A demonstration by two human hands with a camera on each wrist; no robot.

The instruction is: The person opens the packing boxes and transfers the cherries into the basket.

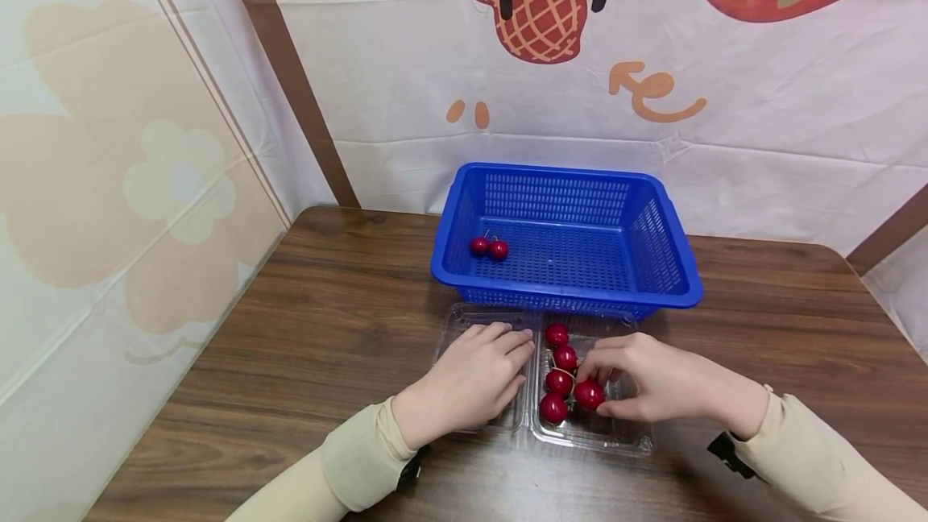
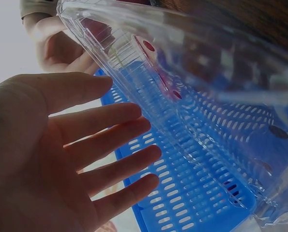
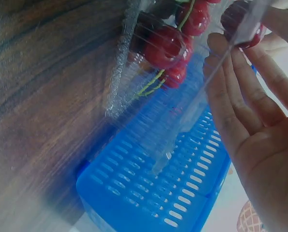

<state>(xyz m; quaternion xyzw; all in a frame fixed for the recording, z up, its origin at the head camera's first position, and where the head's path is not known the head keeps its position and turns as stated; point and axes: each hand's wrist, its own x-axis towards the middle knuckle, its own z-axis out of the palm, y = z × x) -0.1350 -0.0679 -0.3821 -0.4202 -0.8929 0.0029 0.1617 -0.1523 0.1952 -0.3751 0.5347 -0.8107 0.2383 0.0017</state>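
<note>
We get a bright head view with sheen on the table (image 1: 486,478); both wrist views look hazy (the left hand (image 2: 39,152) sits in shadow).

Red cherries (image 1: 559,383) lie in a clear tray (image 1: 590,443); one (image 1: 589,395) pinched.

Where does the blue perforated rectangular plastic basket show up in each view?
Head: basket just right of centre, about mid-height.
Left wrist: basket from centre to bottom edge, partly behind clear plastic.
Right wrist: basket bottom centre.
Shared landmark: clear hinged plastic container, visible in all three, nearer the camera.
</note>
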